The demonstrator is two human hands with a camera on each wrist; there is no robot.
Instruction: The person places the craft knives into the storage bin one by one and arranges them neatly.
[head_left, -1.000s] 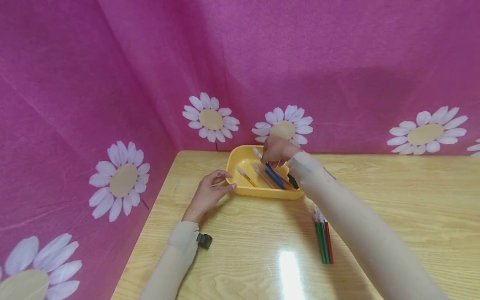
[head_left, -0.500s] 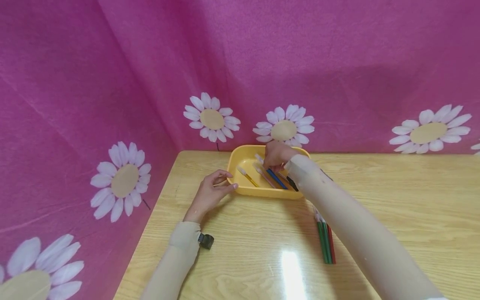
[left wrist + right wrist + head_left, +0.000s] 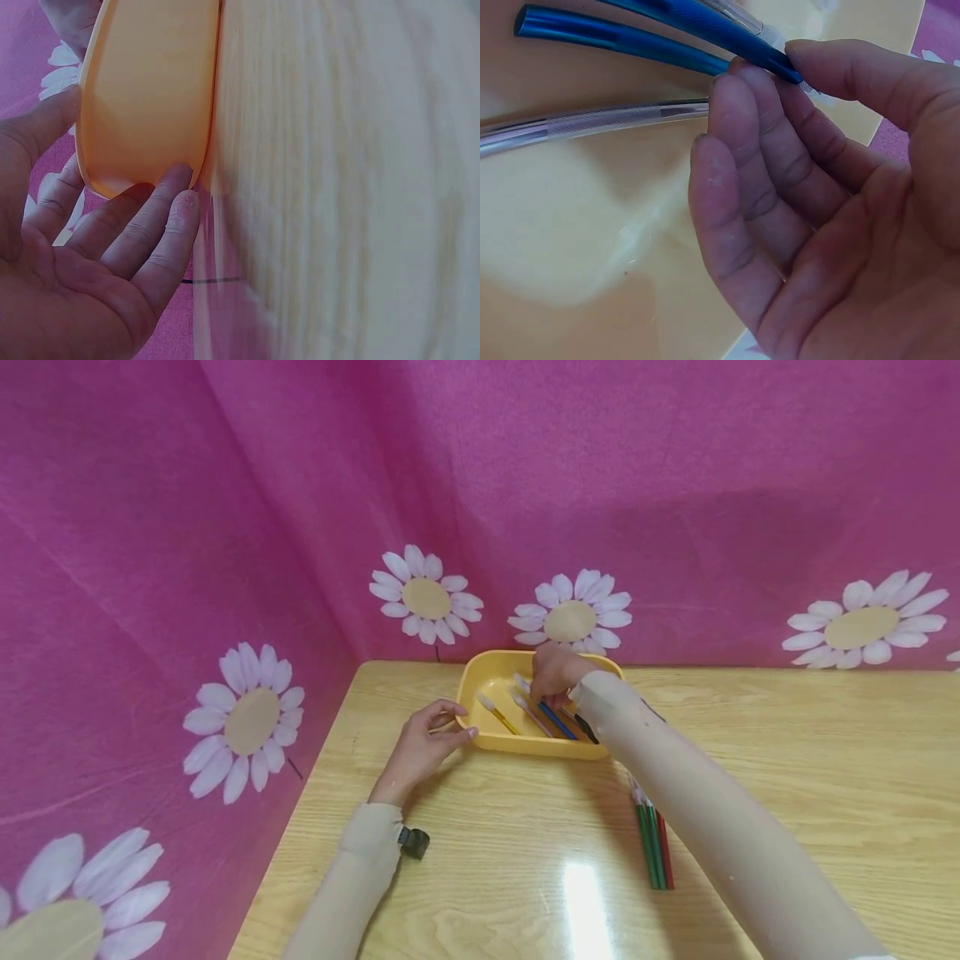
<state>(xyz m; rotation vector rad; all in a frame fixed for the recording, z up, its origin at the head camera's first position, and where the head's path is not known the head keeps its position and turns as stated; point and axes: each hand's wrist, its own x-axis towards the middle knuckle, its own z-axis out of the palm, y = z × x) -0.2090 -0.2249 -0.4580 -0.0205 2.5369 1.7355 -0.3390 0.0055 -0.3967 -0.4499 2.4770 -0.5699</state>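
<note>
A yellow tray point(image 3: 525, 747) stands on the table near the pink cloth. My left hand point(image 3: 418, 745) grips its left end, thumb at the near corner and fingers bent round the outside. Over the inside of the tray is my right hand point(image 3: 553, 673). In the right wrist view its thumb and index finger pinch the end of a blue craft knife point(image 3: 705, 31). Beside that lie a second blue craft knife point(image 3: 607, 41) and a silver one point(image 3: 592, 122), both partly behind my fingertips. A gold craft knife point(image 3: 501, 718) with a pale cap lies toward the tray's left.
On the wooden table point(image 3: 495, 860), in front of the tray's right end, several green and red craft knives point(image 3: 652, 852) lie side by side, partly covered by my right forearm. Pink cloth point(image 3: 675, 460) with white flowers rises behind the tray and at the left.
My right hand has dipped slightly deeper into the tray, and the blue craft knives under it have drawn closer together. The left hand keeps its hold on the tray.
</note>
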